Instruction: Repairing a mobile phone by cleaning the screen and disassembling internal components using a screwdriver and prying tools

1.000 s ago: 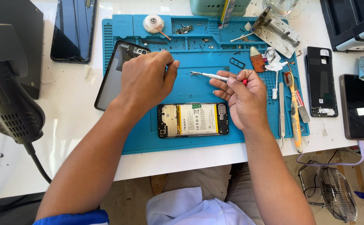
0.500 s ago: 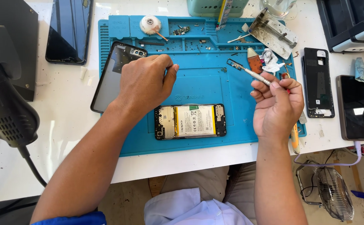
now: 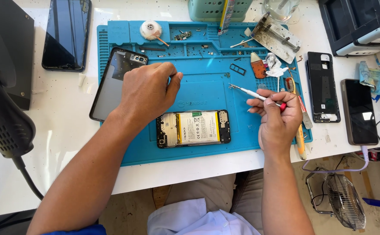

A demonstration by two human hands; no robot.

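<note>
An opened phone (image 3: 193,128) with its pale battery showing lies face down on the blue work mat (image 3: 207,87). My right hand (image 3: 276,119) is shut on a small screwdriver (image 3: 253,93), whose tip points left over the mat, above and right of the phone. My left hand (image 3: 148,89) rests curled on the mat just above the phone's left end, fingertips pinched together; I cannot see anything in them. It partly covers a detached black back cover (image 3: 111,82) lying at the mat's left edge.
Small screws and parts sit in the mat's top trays, with a tape roll (image 3: 150,29) and a metal clamp (image 3: 275,37). Tools lie along the mat's right edge. Other phones (image 3: 322,87) (image 3: 359,111) (image 3: 66,34) lie on the white table. A fan (image 3: 342,204) stands on the floor.
My right hand moved away to the right with the screwdriver, then came back a little toward the centre. My left hand stayed curled above the phone.
</note>
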